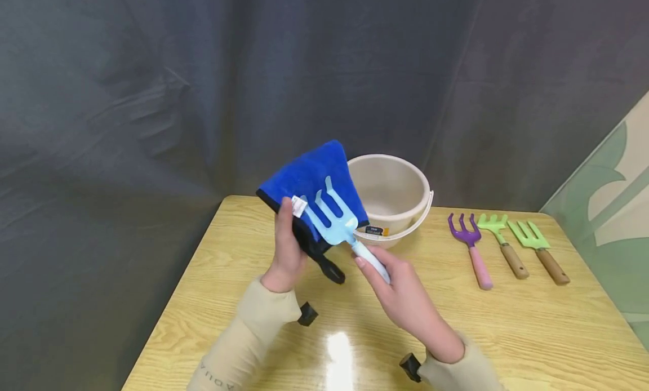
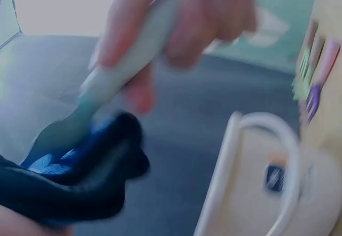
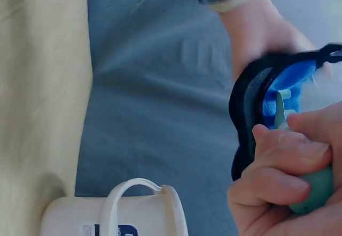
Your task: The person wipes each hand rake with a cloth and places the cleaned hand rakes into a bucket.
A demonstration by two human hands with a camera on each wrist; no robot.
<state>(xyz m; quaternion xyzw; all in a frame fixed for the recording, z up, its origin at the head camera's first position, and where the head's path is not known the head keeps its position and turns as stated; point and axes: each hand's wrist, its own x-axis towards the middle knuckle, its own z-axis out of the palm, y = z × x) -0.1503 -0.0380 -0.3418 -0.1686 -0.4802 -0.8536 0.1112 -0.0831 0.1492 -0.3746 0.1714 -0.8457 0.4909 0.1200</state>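
My left hand [image 1: 286, 256] holds a blue cloth [image 1: 316, 168] with black edging, a white tag and a black hanging loop; the thumb lies over its near edge. In my right hand [image 1: 403, 289] is a light blue garden hand fork [image 1: 338, 226], gripped by its pale handle. The fork's bent tines lie over the blue face of the cloth. From the right wrist side, the cloth [image 3: 251, 99] curves around the tines, and the right fingers [image 3: 278, 188] curl round the handle. The left wrist view is blurred; the fork [image 2: 64, 134] slants down into the cloth folds there.
Behind the hands stands a white bucket [image 1: 387, 185] with its handle lowered to the front. To the right on the wooden table [image 1: 507, 334] lie a purple fork with a pink handle [image 1: 476, 256] and two green tools [image 1: 529, 236] with wooden handles. A dark curtain hangs behind.
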